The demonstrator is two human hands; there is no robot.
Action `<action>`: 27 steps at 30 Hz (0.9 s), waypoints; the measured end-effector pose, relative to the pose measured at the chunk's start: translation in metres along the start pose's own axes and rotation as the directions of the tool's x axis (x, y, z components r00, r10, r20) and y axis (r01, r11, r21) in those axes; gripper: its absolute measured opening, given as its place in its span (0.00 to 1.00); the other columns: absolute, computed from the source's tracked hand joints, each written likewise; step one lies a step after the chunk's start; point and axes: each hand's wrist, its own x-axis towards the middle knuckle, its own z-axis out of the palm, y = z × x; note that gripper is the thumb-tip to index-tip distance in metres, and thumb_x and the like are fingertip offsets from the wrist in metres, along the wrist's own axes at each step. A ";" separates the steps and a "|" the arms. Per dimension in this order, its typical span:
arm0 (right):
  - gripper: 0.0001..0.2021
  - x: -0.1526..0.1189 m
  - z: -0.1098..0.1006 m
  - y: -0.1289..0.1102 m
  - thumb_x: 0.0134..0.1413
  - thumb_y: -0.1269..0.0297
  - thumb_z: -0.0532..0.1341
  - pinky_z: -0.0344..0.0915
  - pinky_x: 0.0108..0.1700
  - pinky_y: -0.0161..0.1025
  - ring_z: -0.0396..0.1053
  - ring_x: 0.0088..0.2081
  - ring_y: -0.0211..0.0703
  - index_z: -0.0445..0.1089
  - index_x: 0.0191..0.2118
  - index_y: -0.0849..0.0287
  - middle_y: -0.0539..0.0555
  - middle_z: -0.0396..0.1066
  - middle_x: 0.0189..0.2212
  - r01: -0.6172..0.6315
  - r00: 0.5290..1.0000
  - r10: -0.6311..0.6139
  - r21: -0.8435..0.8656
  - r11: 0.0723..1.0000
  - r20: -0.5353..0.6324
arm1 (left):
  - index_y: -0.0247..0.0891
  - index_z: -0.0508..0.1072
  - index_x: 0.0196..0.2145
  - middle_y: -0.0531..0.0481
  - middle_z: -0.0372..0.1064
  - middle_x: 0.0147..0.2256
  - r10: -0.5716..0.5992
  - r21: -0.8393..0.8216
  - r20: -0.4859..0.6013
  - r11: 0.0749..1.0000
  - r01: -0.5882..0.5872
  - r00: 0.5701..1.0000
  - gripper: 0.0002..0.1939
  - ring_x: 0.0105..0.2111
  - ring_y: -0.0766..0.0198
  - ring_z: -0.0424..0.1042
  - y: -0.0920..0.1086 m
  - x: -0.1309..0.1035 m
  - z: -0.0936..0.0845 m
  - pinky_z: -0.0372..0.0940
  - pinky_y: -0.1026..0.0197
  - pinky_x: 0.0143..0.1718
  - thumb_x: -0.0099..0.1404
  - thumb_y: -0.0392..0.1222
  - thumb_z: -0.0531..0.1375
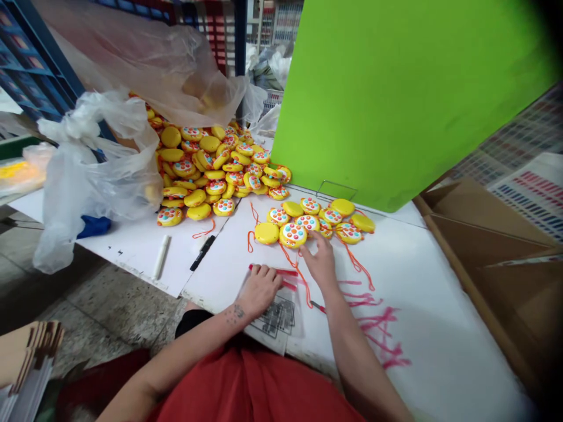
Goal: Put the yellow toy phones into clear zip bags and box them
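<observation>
My left hand [263, 288] lies with its fingers curled over the red-striped top of a clear zip bag [281, 313] with dark print, gripping it at the table's front edge. My right hand [321, 259] reaches over the table, thumb and fingers apart. Its fingertips are at the right edge of a round yellow pop-button toy [293, 235] with a white face and coloured dots; no firm grip shows. Beside that toy a yellow one [266, 233] lies face down. Several more toys [343, 207] sit just behind, some with orange cords [354, 264].
A large heap of the same toys [206, 170] spills from a plastic bag [109, 152] at the back left. A green board [387, 99] stands behind. A white marker [162, 258] and black marker [203, 253] lie left. An open cardboard box [497, 275] is right.
</observation>
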 end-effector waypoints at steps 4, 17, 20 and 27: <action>0.34 0.015 0.031 -0.013 0.44 0.65 0.60 0.46 0.58 0.60 0.42 0.62 0.64 0.56 0.60 0.56 0.60 0.48 0.62 0.177 0.979 -0.131 -0.335 0.925 0.158 | 0.35 0.65 0.37 0.45 0.65 0.36 0.102 -0.027 -0.012 0.994 -0.102 0.995 0.06 0.38 0.58 0.62 -0.003 -0.003 0.003 0.57 0.53 0.44 0.67 0.34 0.49; 0.28 0.007 0.011 -0.042 0.48 0.61 0.57 0.65 0.48 0.44 0.66 0.46 0.48 0.58 0.57 0.58 0.58 0.66 0.50 -0.129 0.992 0.116 0.471 0.873 0.055 | 0.31 0.46 0.60 0.41 0.67 0.42 -0.025 -0.326 -0.100 0.945 -0.009 0.995 0.26 0.42 0.57 0.65 -0.009 -0.004 0.015 0.60 0.53 0.46 0.68 0.41 0.48; 0.30 -0.009 0.001 -0.061 0.47 0.59 0.60 0.66 0.45 0.44 0.68 0.44 0.47 0.57 0.57 0.56 0.57 0.68 0.46 -0.231 0.971 0.214 0.662 0.713 0.108 | 0.30 0.39 0.62 0.41 0.68 0.39 -0.077 -0.407 -0.078 0.913 0.039 0.994 0.31 0.40 0.56 0.66 -0.011 -0.004 0.015 0.61 0.52 0.44 0.68 0.46 0.48; 0.35 -0.019 -0.005 -0.098 0.43 0.58 0.62 0.68 0.43 0.43 0.68 0.44 0.48 0.52 0.59 0.52 0.56 0.67 0.47 -0.294 0.955 0.155 0.735 0.611 0.254 | 0.31 0.48 0.60 0.39 0.68 0.41 -0.083 -0.405 -0.050 0.912 0.056 0.995 0.30 0.42 0.54 0.65 -0.010 -0.004 0.012 0.60 0.51 0.44 0.67 0.49 0.50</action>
